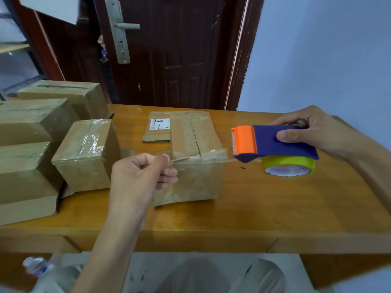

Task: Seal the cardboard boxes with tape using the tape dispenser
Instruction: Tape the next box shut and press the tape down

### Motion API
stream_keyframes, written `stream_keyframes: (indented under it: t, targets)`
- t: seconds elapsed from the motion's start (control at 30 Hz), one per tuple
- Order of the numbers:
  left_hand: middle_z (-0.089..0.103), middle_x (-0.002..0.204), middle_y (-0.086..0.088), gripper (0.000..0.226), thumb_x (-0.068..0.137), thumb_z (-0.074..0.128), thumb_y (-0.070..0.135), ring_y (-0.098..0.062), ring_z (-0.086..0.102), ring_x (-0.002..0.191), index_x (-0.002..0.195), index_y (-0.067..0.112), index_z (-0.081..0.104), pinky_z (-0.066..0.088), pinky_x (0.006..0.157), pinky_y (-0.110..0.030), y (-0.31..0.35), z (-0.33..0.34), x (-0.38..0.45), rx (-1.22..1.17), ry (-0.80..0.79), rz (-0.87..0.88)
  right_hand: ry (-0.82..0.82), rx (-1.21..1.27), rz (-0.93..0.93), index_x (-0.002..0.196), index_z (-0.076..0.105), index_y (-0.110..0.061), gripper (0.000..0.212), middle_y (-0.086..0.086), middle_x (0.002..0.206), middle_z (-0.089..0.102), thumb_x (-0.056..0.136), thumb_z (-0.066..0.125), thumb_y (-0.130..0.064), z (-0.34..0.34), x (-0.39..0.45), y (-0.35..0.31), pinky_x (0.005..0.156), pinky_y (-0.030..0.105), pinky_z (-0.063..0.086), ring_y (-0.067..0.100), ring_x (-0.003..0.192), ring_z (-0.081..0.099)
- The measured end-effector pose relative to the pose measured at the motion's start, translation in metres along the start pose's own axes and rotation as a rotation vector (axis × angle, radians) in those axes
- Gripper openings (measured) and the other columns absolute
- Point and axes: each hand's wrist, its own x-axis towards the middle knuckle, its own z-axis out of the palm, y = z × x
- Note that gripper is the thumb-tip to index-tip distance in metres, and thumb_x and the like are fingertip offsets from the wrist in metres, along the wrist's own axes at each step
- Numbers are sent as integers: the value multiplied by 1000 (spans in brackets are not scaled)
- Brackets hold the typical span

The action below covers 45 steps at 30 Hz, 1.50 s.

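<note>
while the left hand (139,176) is pinching the tape end (169,160) and the right hand (306,132) is gripping the tape dispenser (273,142), they're stretching a strip over the box (194,157), needing pressing down next.

Glossy clear tape (203,160); matt cardboard box (196,163); smooth varnished wood table (275,208).

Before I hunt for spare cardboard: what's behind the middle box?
A flattened cardboard piece with a white label lies on the table behind the box. The box hides its right part, so its full extent can't be seen.
</note>
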Motion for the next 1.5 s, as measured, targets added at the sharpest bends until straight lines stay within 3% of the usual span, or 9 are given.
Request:
stream_keyframes:
  t: [0.37,0.67,0.87,1.2,1.3,1.37,1.4,1.43,1.5]
  targets:
    - [79,75,-3,28,102,65,21,-13,77,75,81,5,74,55,73,-29,-9,7,3,86,3,48,-61,35,10,104,81,-32,17,6,95,81,89,73,-30,3,10,28,66,20,58,19,77,76]
    - [78,77,-1,31,105,59,28,-10,74,77,86,8,74,56,71,-28,-18,1,12,210,-90,77,-52,70,-10,101,82,-30,14,10,96,80,91,72,-30,10,14,44,68,24,59,24,80,75]
    - [74,70,-6,55,95,57,55,-16,71,70,84,3,70,56,69,-28,-21,5,20,100,-164,21,-48,77,-22,101,82,-30,11,8,97,80,93,74,-29,16,15,49,69,23,58,20,80,75]
    - [54,61,9,36,94,65,48,-7,49,58,65,26,67,42,65,-23,-36,14,25,-158,-313,-152,-25,183,13,98,82,-27,20,8,93,80,87,66,-32,30,21,72,65,21,57,18,75,74]
    - [76,82,12,32,108,49,38,5,69,77,98,21,74,50,68,-9,-44,28,21,-116,-183,-5,-20,245,11,97,83,-26,19,7,91,80,88,66,-30,38,24,80,64,21,57,16,74,74]
    - [75,116,21,39,108,44,51,12,63,110,121,25,69,52,93,-13,-51,36,22,-109,-121,-15,-11,275,16,98,83,-24,20,7,91,80,89,66,-30,42,25,85,64,22,58,17,74,74]
    - [66,139,18,49,102,43,65,5,54,132,131,31,63,46,112,-27,-56,37,24,-69,-103,-37,-5,288,18,99,82,-22,21,8,91,80,89,66,-30,44,26,88,64,23,58,17,74,74]
    - [56,151,11,55,96,42,76,-7,47,142,131,38,59,41,120,-42,-64,38,27,-30,-99,-44,4,299,19,101,81,-19,22,8,91,79,89,66,-30,46,27,90,63,23,58,18,73,74]
    - [58,138,-4,38,96,38,74,-18,55,127,103,42,56,49,107,-45,-73,41,29,-21,-73,-26,18,316,25,104,78,-12,26,7,89,79,90,65,-29,51,27,94,62,22,57,17,71,73]
